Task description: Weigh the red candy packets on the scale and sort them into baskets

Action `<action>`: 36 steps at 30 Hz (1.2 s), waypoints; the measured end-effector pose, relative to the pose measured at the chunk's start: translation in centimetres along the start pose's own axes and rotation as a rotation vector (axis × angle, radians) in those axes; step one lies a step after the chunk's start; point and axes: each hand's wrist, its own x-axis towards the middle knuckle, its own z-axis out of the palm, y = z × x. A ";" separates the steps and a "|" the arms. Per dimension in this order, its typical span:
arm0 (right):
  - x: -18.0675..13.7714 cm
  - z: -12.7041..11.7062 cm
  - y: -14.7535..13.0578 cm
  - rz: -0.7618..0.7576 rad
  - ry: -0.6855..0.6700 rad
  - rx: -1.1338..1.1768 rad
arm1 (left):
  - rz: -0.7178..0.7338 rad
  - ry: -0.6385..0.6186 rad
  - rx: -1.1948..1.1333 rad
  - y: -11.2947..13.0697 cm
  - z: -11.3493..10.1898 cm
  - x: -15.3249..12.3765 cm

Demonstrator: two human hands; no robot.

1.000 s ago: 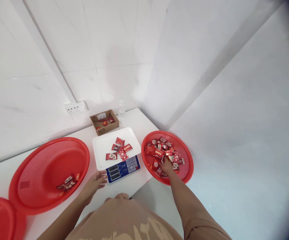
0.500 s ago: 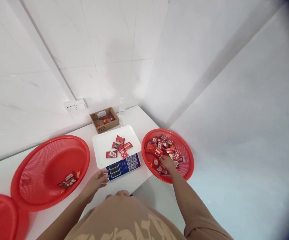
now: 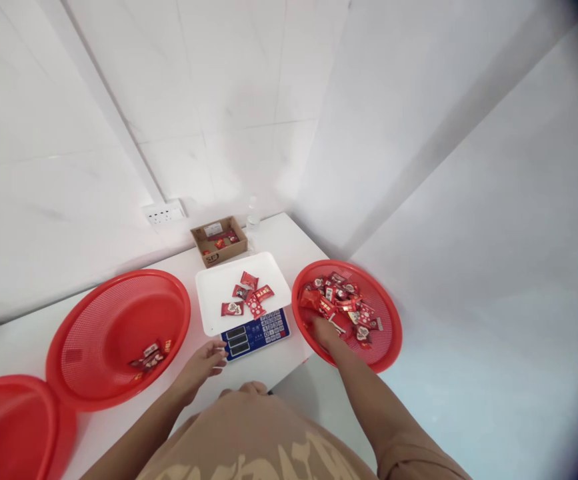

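Note:
My right hand (image 3: 324, 332) reaches into the red mesh basket (image 3: 393, 333) on the right, among many red-wrapped candies (image 3: 341, 293). Its fingers are hidden by the hand itself and the candies. Beside the lower left corner of the scale (image 3: 256, 335), my left hand (image 3: 207, 363) is held with fingers apart and nothing in it. The scale has a blue keypad panel and a white tray (image 3: 213, 290). Several red candy packets (image 3: 255, 307) lie in a loose cluster on the tray.
A second red basket (image 3: 119, 283) with a few candies stands left, overlapping a third red basket (image 3: 9, 427). Behind the scale are a cardboard box (image 3: 226, 253) holding some candies and a clear bottle (image 3: 253, 217). Walls rise behind and to the right.
My right hand has shifted left and towards me within the basket of candies. My left hand stays beside the scale. The whole view has moved slightly, so things appear further right.

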 end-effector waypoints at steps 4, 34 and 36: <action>0.4 -1.0 -1.6 0.005 0.038 -0.026 | 0.007 0.009 -0.011 -0.3 -0.4 -0.3; -0.4 1.4 -8.4 -0.240 0.145 0.228 | -0.002 -0.037 0.072 -1.4 -1.1 0.4; -0.5 1.0 -7.0 -0.213 0.176 0.199 | -0.006 -0.037 0.065 -1.4 -1.1 0.4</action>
